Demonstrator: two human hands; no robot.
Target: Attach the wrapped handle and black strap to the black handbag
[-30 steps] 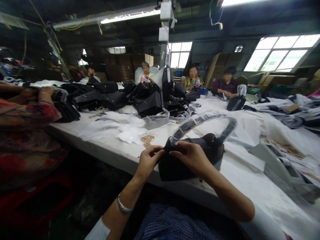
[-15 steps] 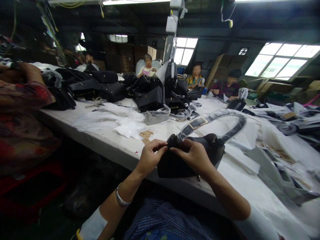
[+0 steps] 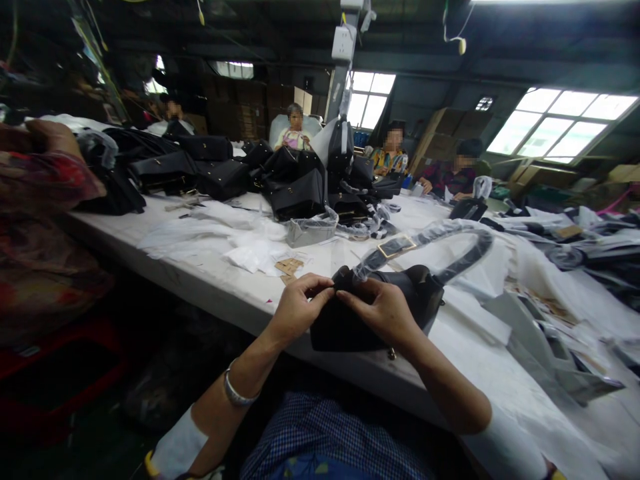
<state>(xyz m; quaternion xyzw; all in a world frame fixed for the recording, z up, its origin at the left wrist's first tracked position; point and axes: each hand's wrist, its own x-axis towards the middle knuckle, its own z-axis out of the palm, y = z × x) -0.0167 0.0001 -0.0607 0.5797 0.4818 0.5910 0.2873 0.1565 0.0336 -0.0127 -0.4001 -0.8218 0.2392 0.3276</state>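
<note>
At far left a co-worker's sleeve (image 3: 45,200) is filling the frame edge, and a pile of black bags (image 3: 210,170) is lying across the far part of the surface (image 3: 210,280). Nearer, loose white sheets (image 3: 210,237) and small brown tags (image 3: 290,267) are resting just short of the hands.

The left hand (image 3: 295,313) is pinching the near end of the bag (image 3: 380,310), with thumb and fingertips closed narrowly on the spot where the wrapped strap (image 3: 430,240) meets the body. The right hand (image 3: 383,310) is meeting it from the other side, its fingertips also pinched on that same joint, so both grips are holding the bag at one point. The bag is standing at the near edge of the surface, directly in front of the person, with its strap arching up and to the right in clear film.

The step in hand appears to be fine work at the strap's attachment, perhaps on the film wrap or a fitting there. The next move is likely calling for small, steady finger motion, with the bag kept braced against the surface.

The bag's base is sitting close to the near edge, so a pull toward the body could tip it off. Open room is lying to the right, where white paper (image 3: 480,313) and grey pieces (image 3: 550,347) are spreading; behind, the bag pile and other seated people are closing the far side.
</note>
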